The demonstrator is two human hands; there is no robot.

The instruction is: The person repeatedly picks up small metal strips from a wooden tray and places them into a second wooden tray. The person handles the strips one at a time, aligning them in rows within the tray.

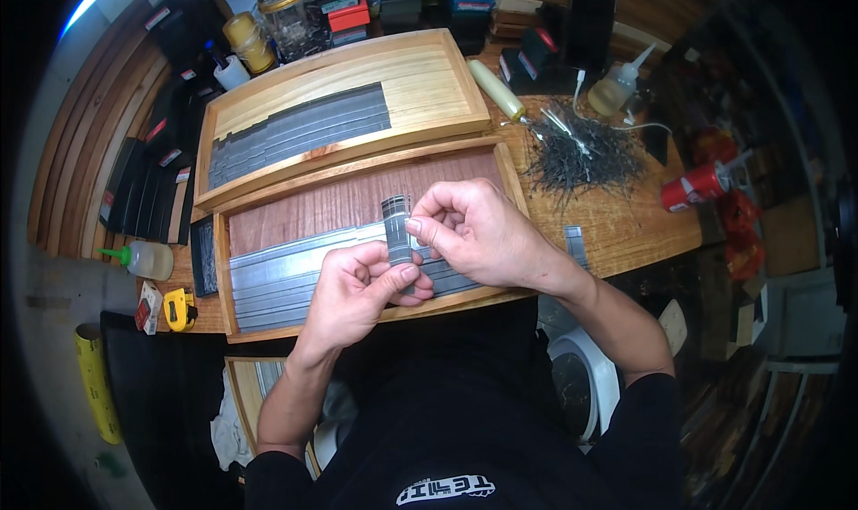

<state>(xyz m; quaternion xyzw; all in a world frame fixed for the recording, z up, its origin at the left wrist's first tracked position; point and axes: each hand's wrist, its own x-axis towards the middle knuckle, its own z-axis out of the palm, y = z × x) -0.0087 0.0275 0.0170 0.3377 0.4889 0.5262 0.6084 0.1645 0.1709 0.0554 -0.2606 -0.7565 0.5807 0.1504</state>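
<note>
A small dark grey piece with fine stripes and a slightly curved upper end (pixel 396 224) is held upright over the near wooden tray (pixel 295 324). My left hand (pixel 353 295) grips its lower end between thumb and fingers. At its right edge, my right hand (pixel 469 233) is closed in a pinch; its fingertips partly hide what they touch. Beneath both hands, rows of flat grey strips (pixel 286 278) lie in the front half of the near tray. Behind it, the far wooden tray (pixel 451 72) holds more dark grey strips (pixel 313 121) in stepped rows.
Right of the trays are a heap of thin dark offcuts (pixel 581 157), a pale roller-like cylinder (pixel 496 90), a squeeze bottle (pixel 617 85) and a red can (pixel 693 186). On the left stand a green-tipped bottle (pixel 147 260) and a yellow tape measure (pixel 180 311). Boxes line the back.
</note>
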